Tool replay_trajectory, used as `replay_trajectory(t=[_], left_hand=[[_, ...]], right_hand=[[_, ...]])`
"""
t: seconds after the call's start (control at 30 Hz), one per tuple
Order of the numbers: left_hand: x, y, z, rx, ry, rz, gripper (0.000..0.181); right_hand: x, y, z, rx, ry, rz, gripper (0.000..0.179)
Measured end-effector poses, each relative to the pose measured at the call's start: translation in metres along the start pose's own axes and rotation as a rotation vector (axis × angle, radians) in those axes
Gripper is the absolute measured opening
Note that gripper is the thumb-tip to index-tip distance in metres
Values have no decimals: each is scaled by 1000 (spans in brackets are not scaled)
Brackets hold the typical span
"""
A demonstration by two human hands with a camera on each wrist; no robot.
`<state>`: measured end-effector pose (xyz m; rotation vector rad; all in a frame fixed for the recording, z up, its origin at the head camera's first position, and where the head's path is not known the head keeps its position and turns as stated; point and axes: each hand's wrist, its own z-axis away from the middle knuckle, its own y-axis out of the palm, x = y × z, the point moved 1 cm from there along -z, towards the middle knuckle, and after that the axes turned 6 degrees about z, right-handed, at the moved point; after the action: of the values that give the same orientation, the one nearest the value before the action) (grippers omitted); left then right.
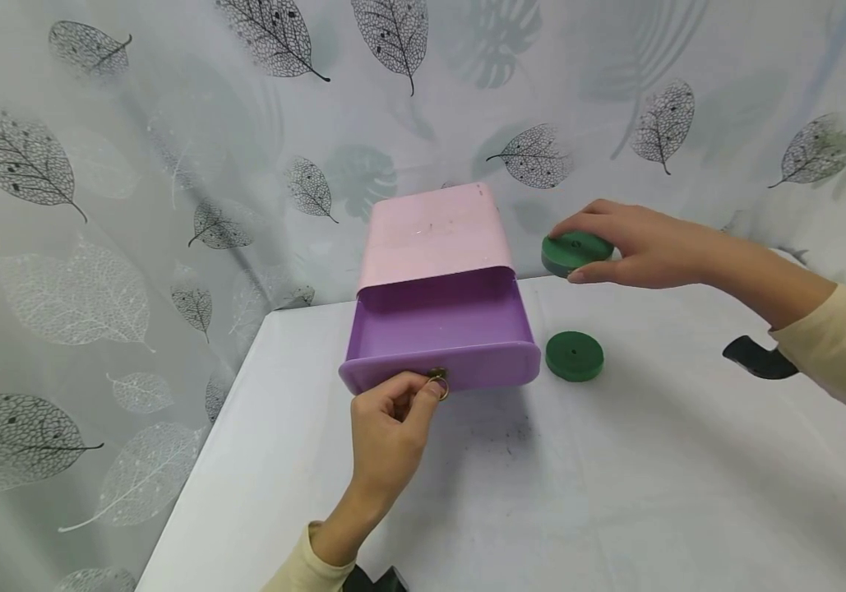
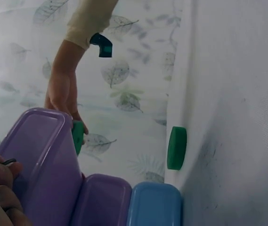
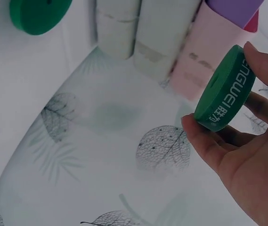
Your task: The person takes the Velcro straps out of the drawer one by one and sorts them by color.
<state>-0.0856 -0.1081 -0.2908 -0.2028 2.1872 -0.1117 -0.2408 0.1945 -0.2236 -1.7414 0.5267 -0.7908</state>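
Observation:
In the head view, my left hand (image 1: pixel 389 436) pinches the small brass ring pull (image 1: pixel 443 395) on the front of a purple drawer (image 1: pixel 482 366). That drawer stands pulled out of its pink casing (image 1: pixel 433 234), and its visible inside holds nothing. To the right of the casing, my right hand (image 1: pixel 648 247) grips a green tape roll (image 1: pixel 576 247) by its rim, in the air. White lettering runs along the edge of the held roll (image 3: pixel 230 96) in the right wrist view. A second green roll (image 1: pixel 575 356) lies on the white table, right of the drawer.
Below the pulled-out drawer, a second purple drawer (image 2: pixel 103 200) and a blue drawer (image 2: pixel 155 205) are closed, in the left wrist view. Pale casings (image 3: pixel 164 37) sit beneath the pink one. A leaf-patterned curtain (image 1: pixel 171 164) hangs behind the white table (image 1: pixel 615 493).

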Motion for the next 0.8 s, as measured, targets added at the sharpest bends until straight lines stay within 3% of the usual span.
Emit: replay_trajectory(t=[0.8], left_hand=[[1,-1,-1,0,20,4,20]], right_hand=[[-45,42,37,36,107,-3,49]])
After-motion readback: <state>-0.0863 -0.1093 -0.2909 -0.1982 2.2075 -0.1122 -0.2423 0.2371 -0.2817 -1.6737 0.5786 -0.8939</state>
